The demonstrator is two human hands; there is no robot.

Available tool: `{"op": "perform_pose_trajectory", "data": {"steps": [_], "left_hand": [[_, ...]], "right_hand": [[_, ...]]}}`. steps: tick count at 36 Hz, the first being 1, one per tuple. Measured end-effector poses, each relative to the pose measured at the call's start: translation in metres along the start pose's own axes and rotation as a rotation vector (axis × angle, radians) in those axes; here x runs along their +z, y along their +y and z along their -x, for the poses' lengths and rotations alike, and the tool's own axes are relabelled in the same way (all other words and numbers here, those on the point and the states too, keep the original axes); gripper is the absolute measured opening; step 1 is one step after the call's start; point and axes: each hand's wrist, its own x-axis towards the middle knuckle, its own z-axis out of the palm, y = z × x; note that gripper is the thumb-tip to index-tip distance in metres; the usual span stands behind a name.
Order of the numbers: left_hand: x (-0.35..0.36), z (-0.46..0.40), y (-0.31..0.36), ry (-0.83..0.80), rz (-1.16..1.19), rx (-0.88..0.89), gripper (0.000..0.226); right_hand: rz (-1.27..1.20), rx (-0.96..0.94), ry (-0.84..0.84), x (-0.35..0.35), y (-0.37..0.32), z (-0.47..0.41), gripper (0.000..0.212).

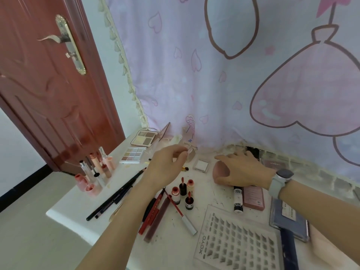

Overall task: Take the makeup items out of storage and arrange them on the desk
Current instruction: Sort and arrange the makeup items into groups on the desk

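My left hand (167,162) hovers over the white desk (78,199) and pinches a small round compact (190,153) at its fingertips. My right hand (243,168), with a grey watch on the wrist, rests on a pink rounded item (220,170) and partly covers it. A small clear square palette (201,165) lies between the hands. Below them stand small red lip tint bottles (184,191). Two eyeshadow palettes (133,154) (145,137) lie at the back left. Lip glosses in pink holders (97,170) stand at the left.
Dark pencils (116,193) and red lip pens (153,213) lie on the near left. A clear false-lash tray (239,240), a white tube (238,201), a pink box (253,197) and a blue case (288,215) lie on the right. A pink curtain (233,75) hangs behind; a brown door (48,84) stands left.
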Motion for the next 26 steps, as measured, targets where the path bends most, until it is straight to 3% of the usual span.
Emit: {"op": "perform_pose_trajectory", "data": {"steps": [4, 7, 10, 13, 16, 20, 26], "left_hand": [[0.001, 0.023, 0.005, 0.155, 0.018, 0.039, 0.024], [-0.004, 0.039, 0.013, 0.246, 0.128, 0.041, 0.022], [-0.008, 0.049, 0.024, 0.269, 0.309, -0.014, 0.025], [-0.009, 0.052, 0.038, 0.14, 0.604, -0.119, 0.019], [-0.005, 0.049, 0.052, -0.098, 0.916, -0.268, 0.03], [0.001, 0.047, 0.064, -0.325, 1.144, -0.331, 0.053], [0.009, 0.054, 0.062, -0.316, 1.194, -0.297, 0.047]], "right_hand": [[-0.022, -0.005, -0.036, -0.002, -0.001, 0.001, 0.075], [-0.054, -0.016, 0.095, -0.008, -0.002, 0.007, 0.071], [-0.339, -0.026, 0.236, -0.024, -0.004, 0.018, 0.069], [-0.765, -0.09, 0.276, -0.05, -0.013, 0.035, 0.068], [-0.933, -0.21, 0.319, -0.07, -0.029, 0.057, 0.063], [-0.938, -0.272, 0.342, -0.08, -0.046, 0.083, 0.053], [-0.859, -0.351, 0.396, -0.077, -0.052, 0.104, 0.054]]}}
